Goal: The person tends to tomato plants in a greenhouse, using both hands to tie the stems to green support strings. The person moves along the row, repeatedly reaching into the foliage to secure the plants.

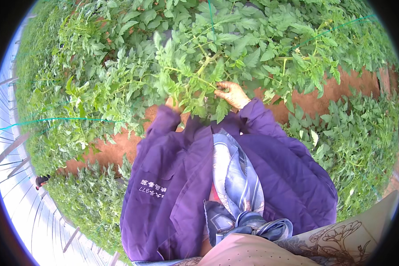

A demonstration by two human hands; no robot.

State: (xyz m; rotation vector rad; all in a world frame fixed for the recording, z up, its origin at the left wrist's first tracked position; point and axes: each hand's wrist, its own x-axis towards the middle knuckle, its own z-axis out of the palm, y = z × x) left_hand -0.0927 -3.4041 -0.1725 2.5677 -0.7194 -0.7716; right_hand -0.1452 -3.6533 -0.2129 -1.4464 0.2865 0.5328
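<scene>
A leafy tomato plant (201, 71) with a pale green branching stem stands directly before me. My right hand (233, 95) is on its near right side, thumb and forefinger pinched at the end of a thin side stem (206, 82). Leaves hang just below these fingers. My left hand (175, 104) reaches in low on the plant's left side. Foliage covers most of its fingers, so what it touches is hidden. Some leaves at the upper left of the plant look blurred.
Dense tomato rows (96, 66) spread ahead, with more plants (355, 149) at right. Reddish soil (116, 146) shows between rows. Green twine (60, 118) crosses at left; another string (211, 20) hangs above the plant. Far left, a person (42, 180) is near the greenhouse film wall (26, 219).
</scene>
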